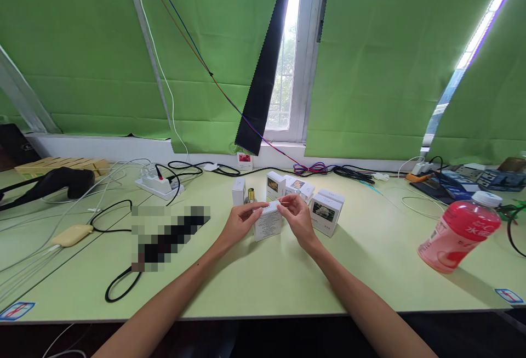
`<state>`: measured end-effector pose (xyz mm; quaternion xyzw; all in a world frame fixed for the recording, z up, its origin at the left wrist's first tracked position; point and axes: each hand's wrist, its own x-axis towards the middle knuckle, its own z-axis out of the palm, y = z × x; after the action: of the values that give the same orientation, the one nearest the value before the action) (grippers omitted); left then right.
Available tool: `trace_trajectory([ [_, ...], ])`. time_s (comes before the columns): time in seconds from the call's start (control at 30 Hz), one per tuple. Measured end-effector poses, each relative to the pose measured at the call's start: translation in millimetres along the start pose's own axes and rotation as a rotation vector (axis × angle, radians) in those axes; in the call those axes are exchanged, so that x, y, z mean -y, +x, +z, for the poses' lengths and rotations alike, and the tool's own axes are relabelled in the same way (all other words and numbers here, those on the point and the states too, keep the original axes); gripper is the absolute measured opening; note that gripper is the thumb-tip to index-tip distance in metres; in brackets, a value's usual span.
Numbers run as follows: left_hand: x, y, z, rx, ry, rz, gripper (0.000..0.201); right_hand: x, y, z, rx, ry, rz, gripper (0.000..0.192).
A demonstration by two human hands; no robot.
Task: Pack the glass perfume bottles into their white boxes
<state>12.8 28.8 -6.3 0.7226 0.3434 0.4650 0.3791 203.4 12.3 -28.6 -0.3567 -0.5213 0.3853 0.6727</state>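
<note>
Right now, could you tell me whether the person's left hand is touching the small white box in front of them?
Touching. The head view shows the left hand with its fingers wrapped on the left side of the small white box, while the right hand pinches its top edge.

Bare table [263,281] lies open near the edge — behind, small boxes [326,212] and cables [353,174] crowd.

A pixelated patch [170,237] hides something on the table [263,281].

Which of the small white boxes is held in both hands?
The plain-faced white box at centre front, gripped by both hands; the other boxes stand untouched behind it.
</note>
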Motion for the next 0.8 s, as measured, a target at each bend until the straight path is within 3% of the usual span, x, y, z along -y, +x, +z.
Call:
trace_trajectory([
  [0.27,0,1,0.8,0.030,0.053,0.036,0.033,-3,0,0,-0.016,-0.070,-0.038,0.025],
  [0.5,0,0,-6.2,0.121,0.337,0.285,0.034,-2,-2,0,-0.050,-0.243,-0.148,0.020],
  [0.63,-5,-3,-10.5,0.206,0.491,0.401,0.047,3,-3,1,-0.064,-0.311,-0.176,0.019],
  [0.8,-8,-7,-10.5,0.342,0.565,0.372,0.064,5,-5,2,-0.093,-0.382,-0.166,0.023],
])
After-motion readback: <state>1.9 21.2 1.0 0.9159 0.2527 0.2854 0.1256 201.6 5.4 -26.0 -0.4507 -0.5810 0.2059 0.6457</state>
